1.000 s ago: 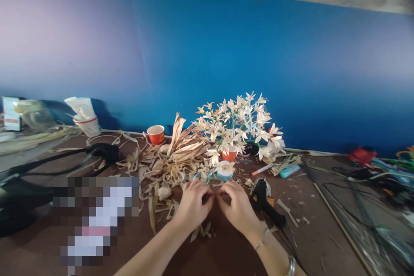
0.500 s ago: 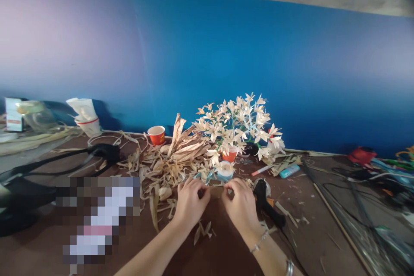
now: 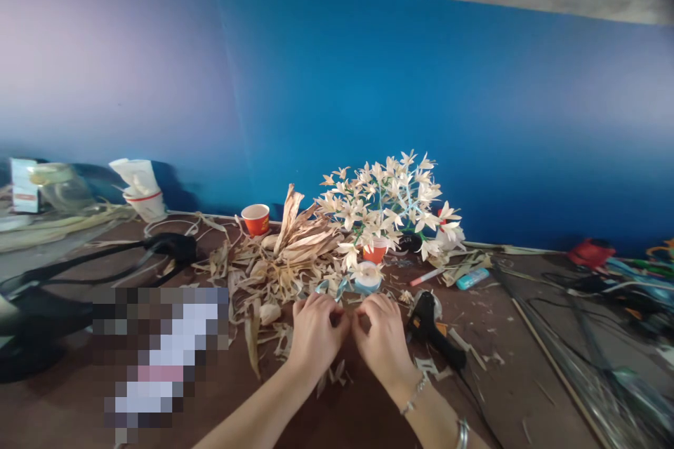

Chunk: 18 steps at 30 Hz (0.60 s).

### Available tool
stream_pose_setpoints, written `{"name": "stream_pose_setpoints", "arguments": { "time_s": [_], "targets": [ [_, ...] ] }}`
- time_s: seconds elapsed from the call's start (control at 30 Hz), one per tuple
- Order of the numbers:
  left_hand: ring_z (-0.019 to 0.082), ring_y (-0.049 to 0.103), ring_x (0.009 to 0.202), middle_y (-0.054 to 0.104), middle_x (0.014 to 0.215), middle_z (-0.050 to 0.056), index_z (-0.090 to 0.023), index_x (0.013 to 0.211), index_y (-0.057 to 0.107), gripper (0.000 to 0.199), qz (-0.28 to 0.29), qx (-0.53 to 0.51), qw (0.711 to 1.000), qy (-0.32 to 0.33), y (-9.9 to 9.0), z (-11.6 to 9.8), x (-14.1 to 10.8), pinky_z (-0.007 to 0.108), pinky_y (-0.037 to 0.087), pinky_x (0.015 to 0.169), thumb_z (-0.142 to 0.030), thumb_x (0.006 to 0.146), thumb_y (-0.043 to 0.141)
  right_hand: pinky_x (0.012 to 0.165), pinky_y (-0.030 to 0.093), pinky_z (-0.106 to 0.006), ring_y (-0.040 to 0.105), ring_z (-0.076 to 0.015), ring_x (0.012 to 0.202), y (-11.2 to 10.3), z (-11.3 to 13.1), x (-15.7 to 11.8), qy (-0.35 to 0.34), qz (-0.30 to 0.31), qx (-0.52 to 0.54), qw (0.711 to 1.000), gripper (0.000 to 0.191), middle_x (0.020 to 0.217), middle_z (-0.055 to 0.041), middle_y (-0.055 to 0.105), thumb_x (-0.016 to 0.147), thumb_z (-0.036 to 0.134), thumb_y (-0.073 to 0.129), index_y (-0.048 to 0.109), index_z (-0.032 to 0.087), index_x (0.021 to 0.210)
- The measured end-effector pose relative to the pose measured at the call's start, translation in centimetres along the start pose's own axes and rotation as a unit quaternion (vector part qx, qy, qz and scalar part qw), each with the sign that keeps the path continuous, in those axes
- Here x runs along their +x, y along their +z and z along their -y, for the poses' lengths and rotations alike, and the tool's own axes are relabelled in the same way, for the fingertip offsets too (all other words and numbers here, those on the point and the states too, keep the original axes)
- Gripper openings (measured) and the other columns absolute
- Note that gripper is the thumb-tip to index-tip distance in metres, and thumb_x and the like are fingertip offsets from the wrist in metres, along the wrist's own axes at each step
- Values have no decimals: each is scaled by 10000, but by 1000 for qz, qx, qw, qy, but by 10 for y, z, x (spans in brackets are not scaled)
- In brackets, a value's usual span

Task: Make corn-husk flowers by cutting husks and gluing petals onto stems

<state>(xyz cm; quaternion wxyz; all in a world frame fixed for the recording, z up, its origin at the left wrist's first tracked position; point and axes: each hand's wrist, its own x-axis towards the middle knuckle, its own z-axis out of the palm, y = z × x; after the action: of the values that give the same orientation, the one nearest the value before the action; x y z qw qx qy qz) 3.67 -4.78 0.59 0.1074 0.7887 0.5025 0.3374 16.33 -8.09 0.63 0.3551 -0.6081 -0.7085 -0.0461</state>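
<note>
My left hand (image 3: 317,330) and my right hand (image 3: 380,337) are almost fingertip to fingertip over the brown table. Thumb and fingers are pinched on both; whatever lies between them is too small or hidden to name. Just beyond them are a roll of pale blue tape (image 3: 367,277) and a loose blue strip (image 3: 337,287). A bunch of cream husk flowers (image 3: 387,203) stands in a red paper cup (image 3: 375,251) behind the tape. To the right of my right hand lies a black glue gun (image 3: 436,333).
Dried husk pieces (image 3: 287,259) are heaped left of the flowers, near another red paper cup (image 3: 255,220). A marker (image 3: 426,276) and a light blue packet (image 3: 472,278) lie at right. Cables and plastic wrap (image 3: 590,379) spread farther right. Black straps (image 3: 163,249) lie left.
My two hands have come together, the right one moving left and the left one slightly right, until the fingertips almost meet. More of the glue gun shows now.
</note>
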Motion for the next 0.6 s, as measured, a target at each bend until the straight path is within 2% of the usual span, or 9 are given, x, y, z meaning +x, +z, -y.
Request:
{"name": "stream_pose_setpoints", "arguments": {
  "time_s": [0.17,0.27,0.33,0.47,0.6],
  "targets": [
    [215,550,777,651,683,18,-201,600,586,146,-30,40,999,-16,-5,11,5,329,314,702,-198,737,538,687,332,-304,496,-191,740,-1,-6,1,20,-14,-34,999,138,703,-31,554,748,81,512,534,178,653],
    [223,561,823,668,744,19,-210,649,608,153,-52,30,997,-41,-9,20,10,330,329,716,-231,771,518,676,351,-293,511,-185,731,-1,-16,2,14,22,-8,1000,157,710,-31,577,777,96,509,579,181,666],
    [223,568,821,669,742,21,-208,656,607,192,-53,20,997,-48,-10,24,12,329,340,716,-276,798,499,678,363,-292,519,-185,743,0,-21,2,-4,52,6,999,178,729,-33,591,799,115,505,615,192,683],
    [220,568,804,665,734,23,-207,651,607,202,-44,7,998,-37,-8,26,13,325,362,707,-281,804,499,676,372,-308,517,-199,764,3,-25,2,-18,75,-22,997,231,765,-46,596,809,102,479,662,223,737],
    [224,561,849,672,808,26,-215,722,634,109,-41,-6,999,-21,-5,29,13,335,382,734,-204,772,538,696,385,-324,512,-209,772,0,-26,3,-13,60,-28,998,225,770,-59,595,789,78,487,662,219,788]
  ]
}}
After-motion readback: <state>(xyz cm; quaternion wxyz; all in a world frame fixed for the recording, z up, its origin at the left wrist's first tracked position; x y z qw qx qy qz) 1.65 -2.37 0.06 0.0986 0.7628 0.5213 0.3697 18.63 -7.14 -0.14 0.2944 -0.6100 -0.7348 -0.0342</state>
